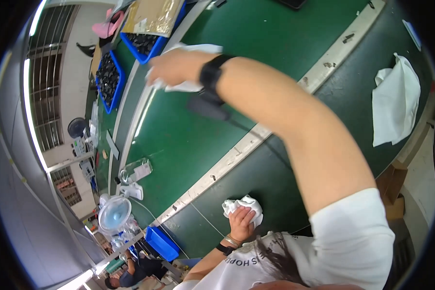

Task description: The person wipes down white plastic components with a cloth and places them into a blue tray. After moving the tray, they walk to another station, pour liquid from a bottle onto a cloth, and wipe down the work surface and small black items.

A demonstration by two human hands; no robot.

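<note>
My right arm reaches across the green conveyor belt (pixel 217 140) toward its far edge. At its end, my right hand (pixel 176 67), a little blurred, is closed over a white cloth (pixel 205 48) by the far rail. A black strap with a dark box on it circles that wrist. Close to my body, my left hand (pixel 241 223) grips a crumpled white cloth (pixel 250 205) above the dark near ledge. Its fingers are bent over the folds.
Blue trays of black parts (pixel 108 79) stand beyond the far rail, one partly under cardboard (pixel 152 17). Another white cloth (pixel 396 101) lies at right. A clear plastic packet (pixel 137 170), a fan (pixel 115 214) and a blue bin (pixel 162 243) are at left. Another person (pixel 135 270) is lower left.
</note>
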